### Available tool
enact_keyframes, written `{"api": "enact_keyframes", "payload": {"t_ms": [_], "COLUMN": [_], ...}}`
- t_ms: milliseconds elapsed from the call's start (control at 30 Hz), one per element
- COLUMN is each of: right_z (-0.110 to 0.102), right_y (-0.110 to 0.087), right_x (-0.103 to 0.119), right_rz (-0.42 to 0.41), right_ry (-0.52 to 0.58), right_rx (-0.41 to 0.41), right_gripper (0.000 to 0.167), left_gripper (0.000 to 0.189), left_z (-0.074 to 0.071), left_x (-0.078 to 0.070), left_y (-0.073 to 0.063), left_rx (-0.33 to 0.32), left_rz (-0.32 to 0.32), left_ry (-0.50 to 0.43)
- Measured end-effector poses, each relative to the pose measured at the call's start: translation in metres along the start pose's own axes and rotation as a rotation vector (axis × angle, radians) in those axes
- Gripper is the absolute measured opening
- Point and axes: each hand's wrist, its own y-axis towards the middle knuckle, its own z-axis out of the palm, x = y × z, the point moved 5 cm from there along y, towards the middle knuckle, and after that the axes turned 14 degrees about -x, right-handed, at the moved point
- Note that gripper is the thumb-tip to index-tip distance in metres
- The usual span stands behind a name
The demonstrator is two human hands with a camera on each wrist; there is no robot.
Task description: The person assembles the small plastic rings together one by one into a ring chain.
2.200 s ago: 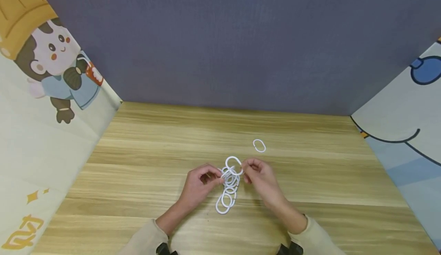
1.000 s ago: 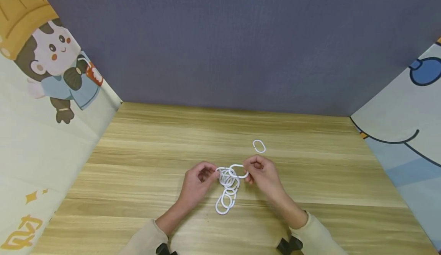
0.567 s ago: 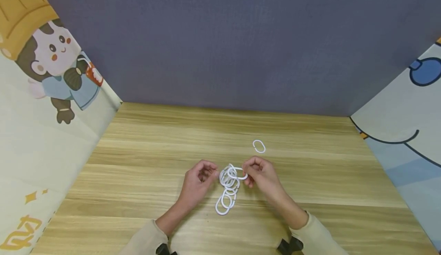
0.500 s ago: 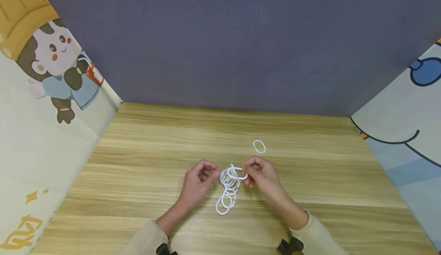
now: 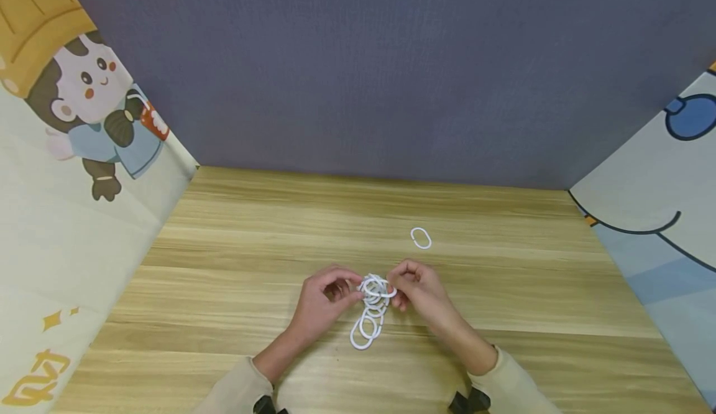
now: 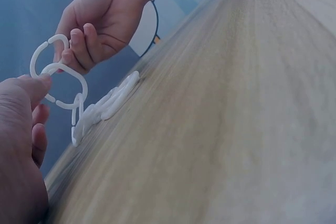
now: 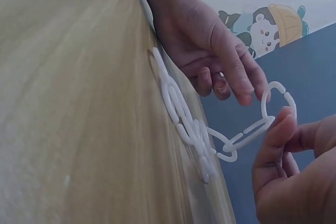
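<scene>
White plastic C-shaped links form a chain [image 5: 352,335] heaped on the table, its near end lying stretched toward me. My right hand [image 5: 427,296] pinches the topmost link [image 7: 264,103] between thumb and index finger, raised off the wood. Hooked through it, another link [image 7: 248,139] slants down to the heap. On the other side, my left hand [image 5: 319,302] is close against the links with thumb and index finger spread apart. In the right wrist view its index fingertip [image 7: 261,88] meets the raised link; whether the thumb touches anything is unclear.
One loose white link [image 5: 429,240] lies farther back on the wood-grain table [image 5: 252,215]. A dark blue panel [image 5: 358,78] rises behind, with cartoon-printed panels [image 5: 56,215] on both sides.
The left hand let go of a link about half a second ago and has come back against the links. The right hand has shifted slightly left and nearer with its link.
</scene>
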Motion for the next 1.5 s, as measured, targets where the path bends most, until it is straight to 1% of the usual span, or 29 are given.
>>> {"api": "enact_keyframes", "payload": {"t_ms": [167, 300, 533, 800, 1000, 1133, 1267, 1500], "right_z": [0.006, 0.01, 0.017, 0.013, 0.011, 0.008, 0.004, -0.008], "right_y": [-0.006, -0.009, -0.013, -0.011, -0.01, -0.003, 0.006, 0.029], "right_x": [-0.005, -0.01, -0.015, -0.013, -0.01, -0.007, -0.004, -0.001], "right_rz": [-0.006, -0.014, -0.043, -0.045, -0.041, -0.043, -0.055, -0.1], "right_ry": [-0.001, -0.005, -0.027, -0.038, -0.024, -0.029, -0.046, -0.078], "right_rx": [0.028, 0.021, 0.041, 0.01, -0.014, -0.015, -0.025, -0.087], "right_gripper": [0.012, 0.011, 0.014, 0.016, 0.015, 0.015, 0.014, 0.013], "left_gripper": [0.021, 0.017, 0.013, 0.012, 0.012, 0.013, 0.013, 0.012], "left_z": [-0.003, -0.006, -0.012, -0.014, -0.014, -0.013, -0.012, -0.007], "left_x": [-0.004, -0.006, -0.004, -0.003, -0.002, -0.001, -0.001, -0.001], "left_y": [-0.003, -0.005, -0.009, -0.01, -0.01, -0.007, -0.004, 0.002], "left_rx": [0.029, 0.029, 0.02, -0.002, -0.009, -0.026, -0.04, -0.045], "left_rz": [0.017, 0.024, 0.019, 0.011, 0.023, 0.031, 0.025, 0.028], "left_ry": [-0.004, 0.001, 0.0, 0.002, -0.012, -0.007, -0.004, -0.014]}}
